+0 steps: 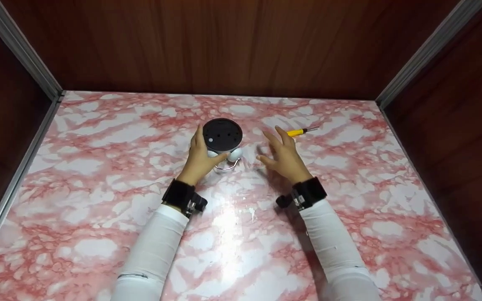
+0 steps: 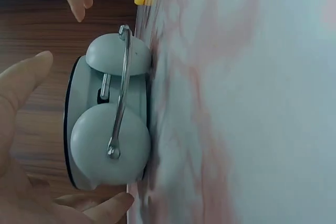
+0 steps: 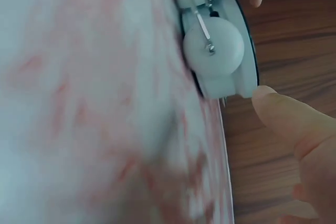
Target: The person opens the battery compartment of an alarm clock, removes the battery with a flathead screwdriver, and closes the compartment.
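A white twin-bell alarm clock [image 1: 223,134] lies face down, its round black back turned up. Its two bells [image 2: 110,142] and thin metal handle point toward the person. My left hand [image 1: 201,156] is at the clock's left side, fingers along the edge and thumb reaching over the bells; in the left wrist view that thumb [image 2: 26,77] is apart from the clock. To the right of the clock, my right hand [image 1: 288,162] hovers with spread fingers and holds nothing. Just beyond its fingertips lies a screwdriver [image 1: 296,133] with a yellow handle, partly hidden by the hand.
The table top [image 1: 98,200] has a red and white marbled pattern and a glossy reflection at its middle. Dark wood-grain panels [image 1: 207,46] stand at the back and both sides, with grey metal strips [image 1: 23,54] at the corners.
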Demonstrator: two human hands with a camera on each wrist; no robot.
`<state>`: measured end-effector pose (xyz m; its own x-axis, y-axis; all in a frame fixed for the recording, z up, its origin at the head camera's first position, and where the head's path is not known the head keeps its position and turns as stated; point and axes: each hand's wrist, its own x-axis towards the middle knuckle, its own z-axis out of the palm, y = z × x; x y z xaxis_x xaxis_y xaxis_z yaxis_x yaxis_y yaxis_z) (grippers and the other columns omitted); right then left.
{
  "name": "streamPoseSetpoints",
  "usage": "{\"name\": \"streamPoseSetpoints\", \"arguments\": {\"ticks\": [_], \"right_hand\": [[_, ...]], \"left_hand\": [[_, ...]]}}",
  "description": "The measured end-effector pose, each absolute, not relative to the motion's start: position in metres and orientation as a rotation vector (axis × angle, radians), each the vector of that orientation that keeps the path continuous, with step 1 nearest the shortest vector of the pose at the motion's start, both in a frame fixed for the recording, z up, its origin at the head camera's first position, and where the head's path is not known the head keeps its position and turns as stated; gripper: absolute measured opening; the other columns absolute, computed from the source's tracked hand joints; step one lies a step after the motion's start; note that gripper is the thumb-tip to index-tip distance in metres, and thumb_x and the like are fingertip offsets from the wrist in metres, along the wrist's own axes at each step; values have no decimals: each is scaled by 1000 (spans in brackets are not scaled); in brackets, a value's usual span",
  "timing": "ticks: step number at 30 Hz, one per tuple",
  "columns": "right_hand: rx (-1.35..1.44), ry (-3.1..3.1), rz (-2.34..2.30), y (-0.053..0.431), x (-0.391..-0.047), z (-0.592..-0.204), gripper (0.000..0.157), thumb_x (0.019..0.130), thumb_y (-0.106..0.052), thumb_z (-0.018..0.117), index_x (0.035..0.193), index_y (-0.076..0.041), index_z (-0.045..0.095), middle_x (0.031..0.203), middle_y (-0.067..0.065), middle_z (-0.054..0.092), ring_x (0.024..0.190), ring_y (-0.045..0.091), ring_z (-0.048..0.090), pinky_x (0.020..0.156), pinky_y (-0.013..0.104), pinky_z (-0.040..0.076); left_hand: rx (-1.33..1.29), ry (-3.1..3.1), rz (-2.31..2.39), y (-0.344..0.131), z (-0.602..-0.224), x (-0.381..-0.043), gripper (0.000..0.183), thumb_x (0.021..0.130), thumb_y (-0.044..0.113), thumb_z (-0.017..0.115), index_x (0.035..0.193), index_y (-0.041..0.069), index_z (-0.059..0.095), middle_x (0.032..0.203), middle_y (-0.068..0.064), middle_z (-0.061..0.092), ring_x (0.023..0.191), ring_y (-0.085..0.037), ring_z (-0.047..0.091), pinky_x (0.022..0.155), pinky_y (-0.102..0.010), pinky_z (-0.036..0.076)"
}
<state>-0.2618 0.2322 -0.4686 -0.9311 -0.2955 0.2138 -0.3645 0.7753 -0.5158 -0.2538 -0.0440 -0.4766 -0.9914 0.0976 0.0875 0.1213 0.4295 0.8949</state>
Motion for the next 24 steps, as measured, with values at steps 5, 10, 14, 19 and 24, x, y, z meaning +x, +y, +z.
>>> {"name": "streamPoseSetpoints", "arguments": {"ticks": [5, 10, 14, 19, 24], "right_hand": [[543, -2790, 1020, 218, -275, -468, 73, 91, -32, 77, 153, -9, 45, 158, 27, 28, 143, 46, 32, 113, 58, 34], [545, -2673, 1393, 203, -284, -470, 63, 93, -20, 76, 149, -4, 49, 152, 22, 42, 133, 45, 47, 107, 52, 45], [543, -2589, 1590, 187, -290, -470, 59, 94, -14, 74, 147, -2, 50, 149, 21, 46, 130, 47, 50, 104, 52, 47], [514, -2598, 1645, 169, -295, -468, 57, 96, -17, 71, 147, -2, 50, 151, 19, 46, 133, 43, 49, 106, 48, 46], [511, -2651, 1563, 159, -298, -467, 54, 98, -19, 69, 147, -4, 51, 149, 17, 47, 137, 31, 46, 107, 40, 46]], "left_hand": [[-157, -2584, -1729, -40, -483, -260, 115, 86, 28, 82, 161, 2, -2, 163, -30, 11, 150, -42, 18, 120, -50, 24], [-123, -2541, -1751, -42, -489, -260, 110, 87, 24, 81, 160, 0, 3, 162, -31, 14, 149, -42, 20, 120, -49, 23], [-90, -2477, -1809, -46, -491, -260, 102, 89, 22, 79, 160, 0, 9, 161, -29, 18, 149, -41, 23, 120, -50, 23], [-82, -2428, -1903, -45, -493, -262, 97, 92, 18, 77, 160, -2, 11, 162, -29, 19, 150, -40, 21, 121, -50, 20], [-87, -2383, -1968, -39, -493, -267, 95, 90, 13, 77, 159, -4, 14, 161, -29, 22, 150, -37, 22, 122, -46, 18]]}}
